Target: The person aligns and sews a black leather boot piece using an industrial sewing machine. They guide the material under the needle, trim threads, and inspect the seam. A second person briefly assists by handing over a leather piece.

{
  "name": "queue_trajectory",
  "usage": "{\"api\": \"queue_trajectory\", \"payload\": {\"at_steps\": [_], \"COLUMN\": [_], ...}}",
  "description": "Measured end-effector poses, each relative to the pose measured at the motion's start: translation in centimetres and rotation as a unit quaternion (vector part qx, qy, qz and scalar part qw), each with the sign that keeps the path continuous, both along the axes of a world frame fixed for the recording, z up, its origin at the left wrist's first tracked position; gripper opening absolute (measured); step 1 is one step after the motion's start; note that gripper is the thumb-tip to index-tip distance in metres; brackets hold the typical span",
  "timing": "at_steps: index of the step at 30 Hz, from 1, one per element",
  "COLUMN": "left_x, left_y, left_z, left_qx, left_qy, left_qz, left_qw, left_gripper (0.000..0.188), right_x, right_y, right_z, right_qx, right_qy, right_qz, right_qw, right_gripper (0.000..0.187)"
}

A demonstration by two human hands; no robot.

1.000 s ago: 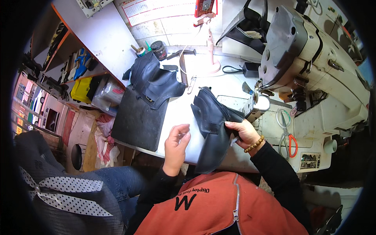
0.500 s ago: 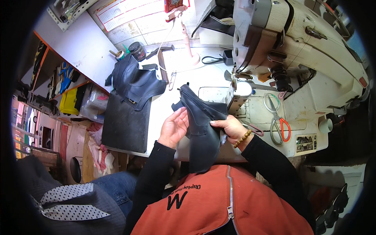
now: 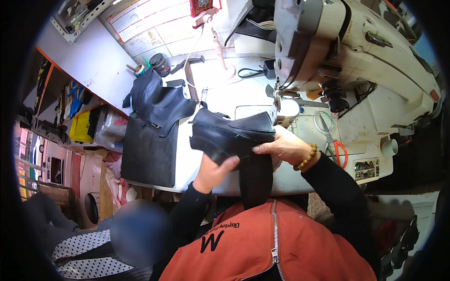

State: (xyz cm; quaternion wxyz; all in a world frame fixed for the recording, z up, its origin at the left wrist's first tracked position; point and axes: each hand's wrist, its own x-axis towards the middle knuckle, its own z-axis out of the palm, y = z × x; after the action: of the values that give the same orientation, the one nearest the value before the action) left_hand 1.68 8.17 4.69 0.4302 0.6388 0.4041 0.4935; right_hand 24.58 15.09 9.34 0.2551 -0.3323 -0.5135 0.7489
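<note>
Over the table's front edge I hold a black leather boot upper [image 3: 225, 133] with both hands. My right hand [image 3: 288, 146] grips its right end, thumb on top and fingers mostly underneath; a beaded bracelet is on that wrist. My left hand [image 3: 208, 173] takes hold of the lower left side, its thumb against the leather and its fingers hidden behind it. A long black flap hangs down toward my orange vest. Another black boot upper [image 3: 161, 103], with a buckle, lies to the left, partly on a black board [image 3: 147, 157].
A large sewing machine [image 3: 356, 51] fills the right side. Orange-handled scissors [image 3: 338, 149] and a small parts tray [image 3: 366, 168] lie on its bed. Behind are a pink lamp stand [image 3: 218, 54], a hammer [image 3: 187, 64] and a dark jar [image 3: 160, 64]. Another person [image 3: 89, 248] is at lower left.
The boot upper has turned from upright to sideways, its top swinging left. My left hand has gone from an open palm beside it to gripping its lower edge. Another person has leaned in at lower left.
</note>
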Motion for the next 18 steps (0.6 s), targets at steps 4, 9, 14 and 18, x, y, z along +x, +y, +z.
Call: {"api": "queue_trajectory", "payload": {"at_steps": [4, 9, 14, 18], "left_x": [0.0, 0.0, 0.5, 1.1], "left_y": [-1.0, -2.9, -3.1, -4.1], "left_z": [2.5, 3.8, 0.8, -0.3], "left_qx": [0.207, -0.014, -0.244, -0.271], "left_qy": [0.399, 0.160, -0.136, -0.129], "left_qz": [0.038, -0.136, -0.198, -0.130], "left_qw": [0.892, 0.978, 0.940, 0.945], "left_gripper": [0.061, 0.078, 0.056, 0.038], "right_x": [1.0, 1.0, 1.2, 2.3], "right_y": [1.0, 1.3, 2.0, 2.5], "right_z": [3.7, 5.2, 3.8, 3.6], "right_qx": [0.113, 0.221, 0.193, 0.170], "right_qy": [-0.138, -0.263, -0.179, -0.297], "right_qz": [0.093, 0.172, 0.187, 0.208], "right_qw": [0.980, 0.923, 0.946, 0.916], "right_gripper": [0.040, 0.039, 0.044, 0.045]}}
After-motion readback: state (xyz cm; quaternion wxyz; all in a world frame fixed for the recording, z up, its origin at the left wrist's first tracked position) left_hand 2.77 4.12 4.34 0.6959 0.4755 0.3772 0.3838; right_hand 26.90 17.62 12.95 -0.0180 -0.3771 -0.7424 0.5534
